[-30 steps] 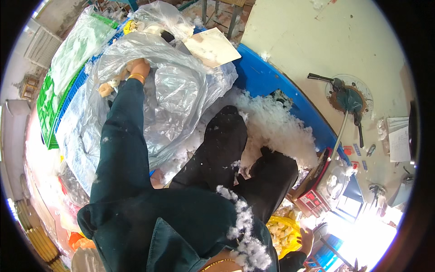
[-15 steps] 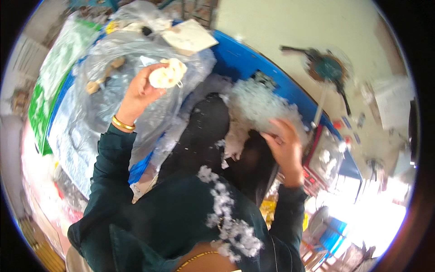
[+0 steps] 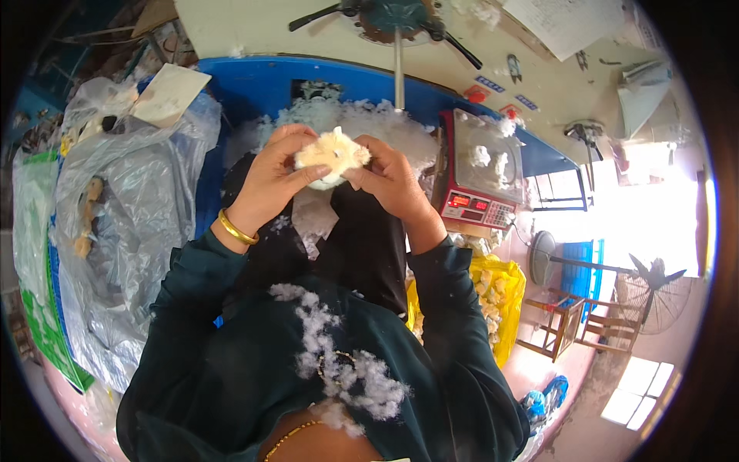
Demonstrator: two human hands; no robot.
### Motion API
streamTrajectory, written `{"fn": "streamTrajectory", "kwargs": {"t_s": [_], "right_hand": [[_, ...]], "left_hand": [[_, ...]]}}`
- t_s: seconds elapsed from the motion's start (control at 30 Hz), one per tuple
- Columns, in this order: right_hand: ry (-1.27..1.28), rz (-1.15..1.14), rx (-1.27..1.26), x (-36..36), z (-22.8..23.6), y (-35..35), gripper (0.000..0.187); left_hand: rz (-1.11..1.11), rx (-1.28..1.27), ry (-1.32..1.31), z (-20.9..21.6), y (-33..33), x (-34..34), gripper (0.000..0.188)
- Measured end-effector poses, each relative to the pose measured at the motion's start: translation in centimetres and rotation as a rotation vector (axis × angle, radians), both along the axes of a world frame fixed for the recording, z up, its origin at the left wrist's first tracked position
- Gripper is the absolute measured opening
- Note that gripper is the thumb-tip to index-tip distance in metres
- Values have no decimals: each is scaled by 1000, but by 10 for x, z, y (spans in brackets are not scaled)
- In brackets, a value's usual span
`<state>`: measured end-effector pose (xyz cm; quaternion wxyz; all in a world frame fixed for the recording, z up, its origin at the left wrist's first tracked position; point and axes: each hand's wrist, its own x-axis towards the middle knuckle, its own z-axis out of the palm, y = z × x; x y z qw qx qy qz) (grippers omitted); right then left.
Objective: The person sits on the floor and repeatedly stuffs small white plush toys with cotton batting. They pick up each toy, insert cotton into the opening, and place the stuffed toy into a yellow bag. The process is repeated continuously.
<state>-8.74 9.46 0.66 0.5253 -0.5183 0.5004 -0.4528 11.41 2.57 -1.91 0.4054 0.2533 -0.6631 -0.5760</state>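
Observation:
Both my hands hold a small cream plush toy (image 3: 331, 158) above my lap. It is fluffy, with a pointed tuft on top and a small dark spot on its front. My left hand (image 3: 273, 173) grips its left side, thumb across the front. At its right end, my right hand (image 3: 394, 183) pinches the fabric between thumb and fingers. Whether stuffing is between those fingers is hidden. Behind the hands lies loose white fibre stuffing (image 3: 362, 119), heaped along the blue panel (image 3: 254, 81). More white fluff (image 3: 315, 331) clings to my dark top.
On my left, a clear plastic bag (image 3: 146, 185) holds tan plush pieces (image 3: 91, 208). A red digital scale (image 3: 469, 208) with fluff on its pan stands right. Below it is a yellow bag (image 3: 504, 308) of small plush pieces. A handled metal tool (image 3: 392, 15) stands on the table (image 3: 262, 31).
My left hand has brought the plush toy from over the plastic bag to above my lap. My right hand has left the stuffing and now grips the toy too. The view has turned right.

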Motion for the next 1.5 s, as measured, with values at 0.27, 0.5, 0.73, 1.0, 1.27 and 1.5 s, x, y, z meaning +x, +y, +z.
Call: {"fn": "streamTrajectory", "kwargs": {"t_s": [0.27, 0.5, 0.73, 1.0, 1.27, 1.5], "right_hand": [[188, -468, -251, -24, -9, 9, 19], [-6, -692, -244, -53, -19, -93, 18], [-83, -722, -236, -64, -15, -95, 18], [-206, -770, -243, -50, -22, -94, 12], [-221, -818, -224, -69, -20, -143, 19], [-2, -764, -328, -56, -23, -96, 11]], "left_hand": [[-58, -323, -142, 11, -10, -61, 23], [154, -46, 39, -14, -87, -135, 25], [193, 115, -4, 13, -88, -134, 36], [-50, 314, 237, 11, -78, -143, 22], [55, 141, 26, 5, -118, -161, 32], [86, -399, -26, 18, -47, -131, 57]]}}
